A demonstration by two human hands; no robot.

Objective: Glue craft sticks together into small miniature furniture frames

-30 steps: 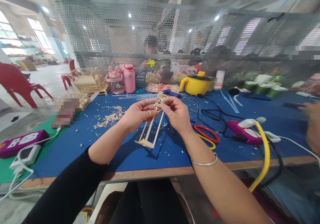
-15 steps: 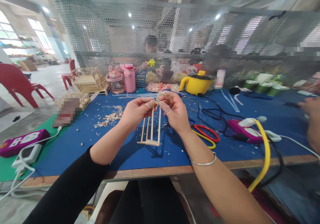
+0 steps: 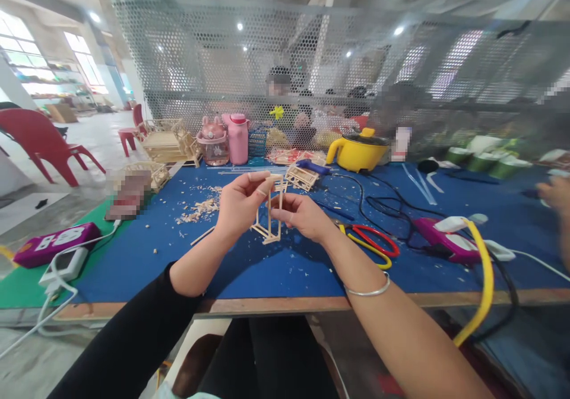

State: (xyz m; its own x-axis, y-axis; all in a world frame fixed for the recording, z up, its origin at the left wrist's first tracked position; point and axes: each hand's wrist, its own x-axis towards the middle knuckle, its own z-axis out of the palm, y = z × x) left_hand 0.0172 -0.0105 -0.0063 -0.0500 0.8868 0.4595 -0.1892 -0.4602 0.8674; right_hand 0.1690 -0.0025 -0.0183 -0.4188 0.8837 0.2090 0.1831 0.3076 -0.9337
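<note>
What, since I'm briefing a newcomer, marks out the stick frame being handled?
Find the blue tabletop. Near its middle, the left hand holds a small, pale stick frame by its top. Unlike the similar stick piece lying beyond it, this one is in hand.

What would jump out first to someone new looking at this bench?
Probably the bright yellow pot at the back of the blue tabletop, in front of the perforated screen. Next, the scissors with one red and one yellow handle, lying to the right of the right grip. Then, front and centre, the pale stick frame held in the left grip.
</note>
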